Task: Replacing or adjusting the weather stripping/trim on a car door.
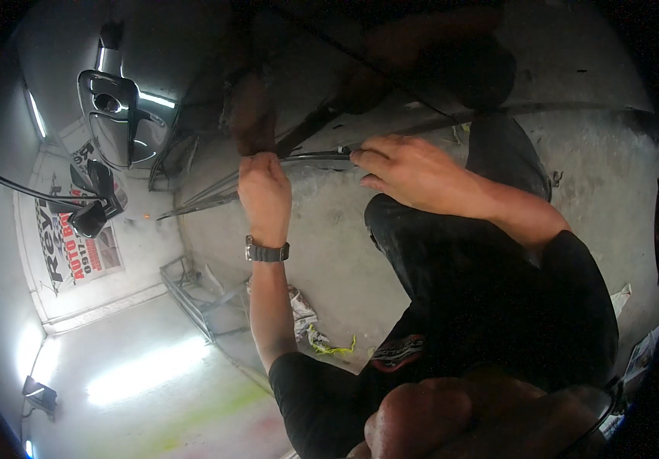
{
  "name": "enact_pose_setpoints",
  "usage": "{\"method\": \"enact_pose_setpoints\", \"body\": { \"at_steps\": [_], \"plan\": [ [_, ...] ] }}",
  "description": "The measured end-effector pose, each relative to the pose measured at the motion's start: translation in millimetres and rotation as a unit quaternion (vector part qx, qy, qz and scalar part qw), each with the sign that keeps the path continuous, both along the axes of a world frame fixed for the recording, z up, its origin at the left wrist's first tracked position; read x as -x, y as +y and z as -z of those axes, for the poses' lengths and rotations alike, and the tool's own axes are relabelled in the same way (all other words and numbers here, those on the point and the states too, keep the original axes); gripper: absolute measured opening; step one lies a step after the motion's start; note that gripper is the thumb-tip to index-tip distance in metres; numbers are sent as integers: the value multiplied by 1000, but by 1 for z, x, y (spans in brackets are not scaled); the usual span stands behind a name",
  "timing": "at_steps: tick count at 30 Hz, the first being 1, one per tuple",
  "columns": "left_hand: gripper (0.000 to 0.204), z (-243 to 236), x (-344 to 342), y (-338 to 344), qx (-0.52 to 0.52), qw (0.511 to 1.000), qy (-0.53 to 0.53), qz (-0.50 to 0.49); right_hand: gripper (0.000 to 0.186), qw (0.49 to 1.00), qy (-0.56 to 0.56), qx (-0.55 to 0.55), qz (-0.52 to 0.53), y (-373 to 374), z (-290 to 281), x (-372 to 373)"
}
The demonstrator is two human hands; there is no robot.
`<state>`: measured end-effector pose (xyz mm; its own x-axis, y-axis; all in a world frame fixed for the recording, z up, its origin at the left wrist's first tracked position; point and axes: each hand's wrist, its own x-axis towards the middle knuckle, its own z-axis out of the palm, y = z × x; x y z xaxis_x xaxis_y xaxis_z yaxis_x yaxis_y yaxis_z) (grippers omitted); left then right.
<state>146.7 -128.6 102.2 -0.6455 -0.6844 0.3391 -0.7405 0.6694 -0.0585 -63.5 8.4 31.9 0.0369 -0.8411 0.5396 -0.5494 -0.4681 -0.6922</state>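
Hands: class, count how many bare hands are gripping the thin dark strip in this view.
2. The left hand, with a wristwatch, grips the thin dark strip at centre; the right hand pinches it just to the right. No others show.

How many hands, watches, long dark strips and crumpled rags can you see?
Hands: 2, the left hand and the right hand
Wristwatch: 1
Long dark strip held between the hands: 1
Crumpled rag on the floor: 1
Total: 5
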Motion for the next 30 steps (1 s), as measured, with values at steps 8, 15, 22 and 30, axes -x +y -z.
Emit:
{"method": "enact_pose_setpoints", "body": {
  "at_steps": [8,15,22,30],
  "plan": [
    [8,27,21,15,-90,975,192,-57,28,1000,15,18,8,0,2,-3],
    [11,40,81,73,-186,918,339,86,31,999,-18,-26,-11,1,-4,7],
    [19,80,-17,75,-271,857,431,-83,34,995,-85,-39,-24,0,-5,9],
    [10,46,-56,30,-182,885,416,-104,29,998,-56,-18,-6,7,-7,-3]
  ]
}}
